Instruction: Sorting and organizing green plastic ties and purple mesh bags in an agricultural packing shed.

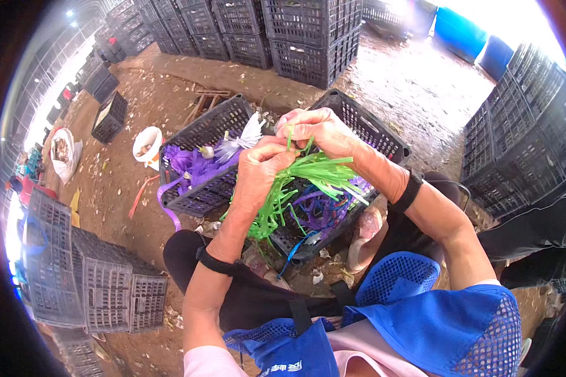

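Observation:
A bundle of green plastic strips (318,172) hangs from my two hands, over a black plastic crate (372,118) between my knees. My left hand (269,160) pinches the strips near their gathered top. Just above and to its right, my right hand (311,129) has thumb and fingers closed on the upper ends of green strips; its exact grip is partly hidden. Purple netting and blue cords (323,207) lie in the crate below. A second black crate (207,188) at the left holds purple mesh netting (193,165) and a white tied bundle (245,139).
Stacked black crates stand ahead (297,52), at the right (523,132) and lower left (108,287). A white bucket (147,145) and white sack (65,153) stand on the littered dirt floor. At the right edge is a person's dark-clothed leg (533,231).

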The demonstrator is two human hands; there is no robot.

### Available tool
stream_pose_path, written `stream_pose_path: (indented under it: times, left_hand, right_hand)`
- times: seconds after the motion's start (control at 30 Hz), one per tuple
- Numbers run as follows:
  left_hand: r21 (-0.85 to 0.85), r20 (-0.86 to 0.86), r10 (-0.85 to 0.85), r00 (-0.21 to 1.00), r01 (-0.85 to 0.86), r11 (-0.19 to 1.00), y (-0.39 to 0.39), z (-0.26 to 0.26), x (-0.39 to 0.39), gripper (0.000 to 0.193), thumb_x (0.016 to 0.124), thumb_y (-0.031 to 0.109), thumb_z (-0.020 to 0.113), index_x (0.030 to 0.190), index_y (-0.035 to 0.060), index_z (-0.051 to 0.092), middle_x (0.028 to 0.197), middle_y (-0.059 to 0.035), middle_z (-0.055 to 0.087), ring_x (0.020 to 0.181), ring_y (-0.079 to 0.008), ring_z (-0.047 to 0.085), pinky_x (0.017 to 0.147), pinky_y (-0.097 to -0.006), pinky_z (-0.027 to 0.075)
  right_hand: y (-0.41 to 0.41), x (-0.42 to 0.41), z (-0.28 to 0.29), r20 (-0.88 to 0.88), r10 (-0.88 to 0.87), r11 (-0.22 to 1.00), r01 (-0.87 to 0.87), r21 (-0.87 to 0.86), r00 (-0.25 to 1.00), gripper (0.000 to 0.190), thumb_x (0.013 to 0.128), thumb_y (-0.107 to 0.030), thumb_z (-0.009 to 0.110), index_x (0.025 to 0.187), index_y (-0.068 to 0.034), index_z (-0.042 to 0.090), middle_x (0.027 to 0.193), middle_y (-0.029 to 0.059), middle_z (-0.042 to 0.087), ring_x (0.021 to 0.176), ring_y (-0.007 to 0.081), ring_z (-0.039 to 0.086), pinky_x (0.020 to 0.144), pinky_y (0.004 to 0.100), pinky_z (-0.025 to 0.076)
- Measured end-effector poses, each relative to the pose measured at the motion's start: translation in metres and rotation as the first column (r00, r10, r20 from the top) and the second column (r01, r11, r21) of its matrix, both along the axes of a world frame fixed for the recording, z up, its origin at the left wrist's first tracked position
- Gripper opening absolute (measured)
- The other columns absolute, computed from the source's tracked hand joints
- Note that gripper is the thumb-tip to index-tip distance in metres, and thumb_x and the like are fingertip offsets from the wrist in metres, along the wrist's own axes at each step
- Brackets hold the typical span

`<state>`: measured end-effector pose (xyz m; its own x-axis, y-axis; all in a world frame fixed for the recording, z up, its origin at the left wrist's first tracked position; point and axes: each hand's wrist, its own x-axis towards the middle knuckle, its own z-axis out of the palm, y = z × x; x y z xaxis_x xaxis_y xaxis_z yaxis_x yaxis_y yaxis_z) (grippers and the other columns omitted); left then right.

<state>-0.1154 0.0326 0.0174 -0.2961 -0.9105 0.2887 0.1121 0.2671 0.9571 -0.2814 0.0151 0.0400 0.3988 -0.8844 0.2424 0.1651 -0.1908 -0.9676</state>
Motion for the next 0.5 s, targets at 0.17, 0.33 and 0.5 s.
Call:
stream_pose_path:
  times: [0.17,0.33,0.5]
  left_hand:
    - [0.103,0.023,0.139,0.990,-0.141,0.985,0.002,0.005,0.006,0.006,0.071,0.003,0.060,0.073,-0.0024,0.063,0.070,-0.0018,0.058,0.060,-0.0069,0.051,0.054,-0.0202,0.040]
    - [-0.564,0.243,0.433,0.868,-0.237,0.791,-0.009,-0.019,0.009,0.009,0.067,0.010,0.060,0.064,0.0025,0.061,0.066,-0.0103,0.058,0.060,-0.0185,0.055,0.054,-0.0289,0.043]
    - [-0.151,-0.004,0.342,0.940,-0.338,0.929,-0.002,-0.011,-0.009,0.013,0.064,0.008,0.059,0.068,-0.0044,0.062,0.068,-0.0123,0.059,0.064,-0.0180,0.056,0.060,-0.0293,0.042]
  right_hand:
    - [0.001,0.004,0.006,-0.201,-0.049,0.986,0.079,0.147,0.978,0.024,0.077,-0.023,0.060,0.090,-0.003,0.063,0.095,0.0044,0.058,0.081,0.0112,0.052,0.069,0.0249,0.042]
    - [0.015,0.019,0.016,-0.507,-0.267,0.948,0.131,-0.289,0.819,0.021,0.068,-0.015,0.063,0.082,0.000,0.060,0.077,0.0032,0.059,0.072,0.0096,0.053,0.065,0.0243,0.043]
    - [-0.006,-0.009,-0.020,-0.362,-0.149,0.989,0.131,-0.075,0.920,0.005,0.069,-0.006,0.055,0.072,-0.002,0.054,0.063,0.0007,0.052,0.055,0.0067,0.048,0.048,0.0199,0.038]
